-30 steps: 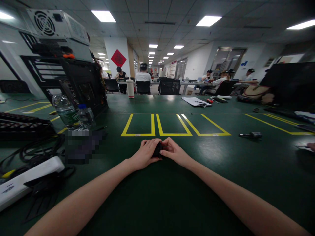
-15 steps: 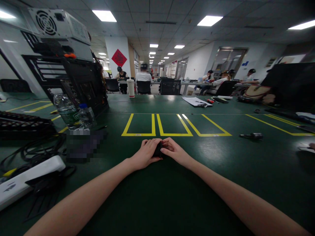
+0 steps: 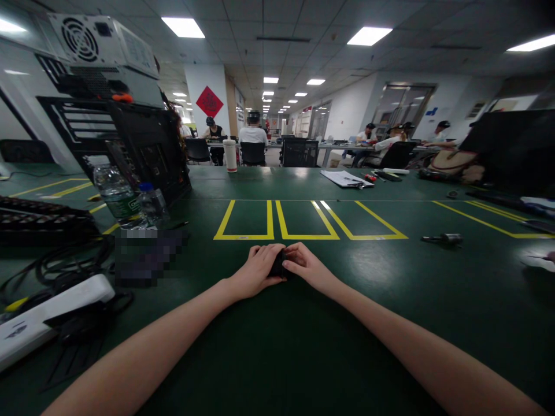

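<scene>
A small black object (image 3: 278, 264) sits between my hands over the green table (image 3: 277, 346), largely covered by fingers, so its kind does not show. My left hand (image 3: 259, 270) wraps round it from the left, fingers over the top and thumb beneath. From the right, my right hand (image 3: 307, 267) closes thumb and fingertips on its right edge. Just beyond my hands, yellow tape frames (image 3: 310, 237) mark the tabletop. Farther right a dark cylindrical tool with a thin shaft (image 3: 444, 239) lies on its side.
On the left stand a computer case (image 3: 151, 150), a large plastic bottle (image 3: 115, 193), a small blue-capped bottle (image 3: 152, 205) and a white power strip (image 3: 56, 318) with cables. A white cup (image 3: 230, 156) and a clipboard (image 3: 346, 179) are farther back. Several people sit beyond.
My hands and the black object hold almost the same pose. At the far right edge, another person's hand with a white item has shifted slightly.
</scene>
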A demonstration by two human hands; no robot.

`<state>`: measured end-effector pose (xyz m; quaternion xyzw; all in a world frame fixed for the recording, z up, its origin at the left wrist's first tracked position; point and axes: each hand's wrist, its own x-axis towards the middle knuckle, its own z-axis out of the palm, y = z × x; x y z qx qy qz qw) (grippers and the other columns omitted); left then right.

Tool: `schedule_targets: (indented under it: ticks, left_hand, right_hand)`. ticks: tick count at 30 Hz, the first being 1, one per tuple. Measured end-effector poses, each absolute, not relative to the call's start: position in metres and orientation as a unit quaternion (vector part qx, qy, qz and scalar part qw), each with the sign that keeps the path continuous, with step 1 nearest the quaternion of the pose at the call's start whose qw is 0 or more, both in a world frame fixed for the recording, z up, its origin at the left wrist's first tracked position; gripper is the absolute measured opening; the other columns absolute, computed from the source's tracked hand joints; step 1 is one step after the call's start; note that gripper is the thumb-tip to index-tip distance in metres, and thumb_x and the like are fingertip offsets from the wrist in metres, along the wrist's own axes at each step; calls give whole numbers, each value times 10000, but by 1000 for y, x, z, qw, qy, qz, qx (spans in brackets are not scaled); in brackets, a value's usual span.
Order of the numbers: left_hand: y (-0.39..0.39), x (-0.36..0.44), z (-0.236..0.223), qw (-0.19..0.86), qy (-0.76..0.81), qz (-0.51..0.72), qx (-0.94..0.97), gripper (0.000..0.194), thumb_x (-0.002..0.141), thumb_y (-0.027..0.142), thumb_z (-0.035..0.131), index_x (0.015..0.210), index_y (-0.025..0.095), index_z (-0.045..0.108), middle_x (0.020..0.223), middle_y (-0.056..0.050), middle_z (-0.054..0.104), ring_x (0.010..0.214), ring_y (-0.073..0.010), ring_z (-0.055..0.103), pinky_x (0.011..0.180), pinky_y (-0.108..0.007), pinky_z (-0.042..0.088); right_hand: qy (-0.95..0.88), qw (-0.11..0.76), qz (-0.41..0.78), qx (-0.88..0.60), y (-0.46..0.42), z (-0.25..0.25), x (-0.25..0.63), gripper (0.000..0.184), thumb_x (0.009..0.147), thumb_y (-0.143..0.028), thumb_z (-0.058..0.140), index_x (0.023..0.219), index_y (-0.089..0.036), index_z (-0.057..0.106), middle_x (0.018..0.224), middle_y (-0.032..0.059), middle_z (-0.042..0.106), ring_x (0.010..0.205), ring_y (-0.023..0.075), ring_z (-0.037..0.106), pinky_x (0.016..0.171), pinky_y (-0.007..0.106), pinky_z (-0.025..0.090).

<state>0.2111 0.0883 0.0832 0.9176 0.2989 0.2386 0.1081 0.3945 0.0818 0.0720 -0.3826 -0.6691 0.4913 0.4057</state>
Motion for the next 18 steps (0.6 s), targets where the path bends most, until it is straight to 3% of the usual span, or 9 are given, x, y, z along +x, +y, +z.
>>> schedule_targets:
  ticks: [7,12,18]
  left_hand:
    - [91,211,79,99,302,239,918,611,748,276,594,1231,236,222,1204,-79,432,1098,-243,422,938,-435,258]
    - [90,211,80,93,298,240,919,625,749,288,590,1240,237,207,1203,-75,430,1101,-238,415,940,-422,256]
    - [89,212,81,93,301,243,918,594,735,265,599,1210,225,246,1162,-77,445,1069,-235,426,921,-413,269]
  right_hand:
    - [-681,392,528,-322,81,77,398,313,657,-232,670,865,-209,437,912,-8,515,929,164,536,832,356,439]
    - [-676,417,492,-356,79,75,395,198,721,-284,604,839,-206,467,885,-6,512,901,164,537,822,361,446]
    - [-667,393,516,-367,81,74,396,264,719,-288,609,908,-203,446,931,12,517,906,171,541,812,381,446]
